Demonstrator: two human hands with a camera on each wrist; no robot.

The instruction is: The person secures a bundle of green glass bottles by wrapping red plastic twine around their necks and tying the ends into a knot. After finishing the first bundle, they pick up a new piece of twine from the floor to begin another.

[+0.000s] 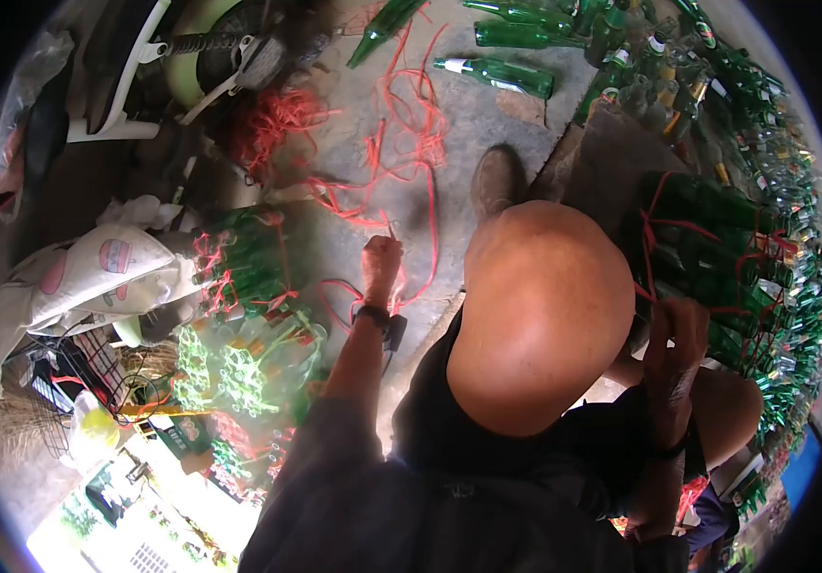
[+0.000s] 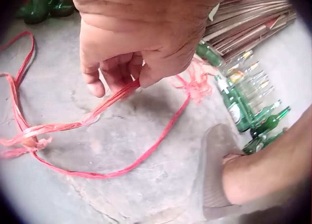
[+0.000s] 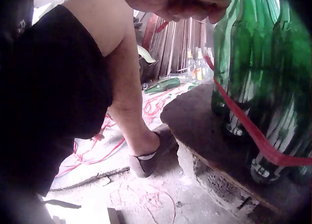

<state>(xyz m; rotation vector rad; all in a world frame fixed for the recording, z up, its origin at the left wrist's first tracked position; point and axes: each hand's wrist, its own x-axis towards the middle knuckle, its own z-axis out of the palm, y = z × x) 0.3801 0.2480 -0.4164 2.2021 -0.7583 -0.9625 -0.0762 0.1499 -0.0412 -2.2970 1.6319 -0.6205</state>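
Note:
Red plastic twine [image 2: 109, 103] is pinched between the thumb and fingers of my left hand [image 1: 382, 267], low over the concrete floor. From there the strand runs to a knot [image 2: 30, 144] and loops back across the floor. My right hand [image 1: 675, 339], fingers curled, is beside a bundle of green glass bottles [image 1: 702, 263] on my right. A red strap [image 3: 243, 120] wraps the bundle and rises toward that hand, and a short red end [image 3: 162, 26] sticks out under its fingers. The grip itself is partly hidden in the right wrist view.
The bundle stands on a rough slab [image 3: 190, 109] beside my leg. A tangled red twine heap [image 1: 277, 124] and loose green bottles [image 1: 501, 74] lie ahead. Another tied bottle bundle [image 1: 253, 253] and a white sack [image 1: 96, 272] are at left. Many bottles line the right side.

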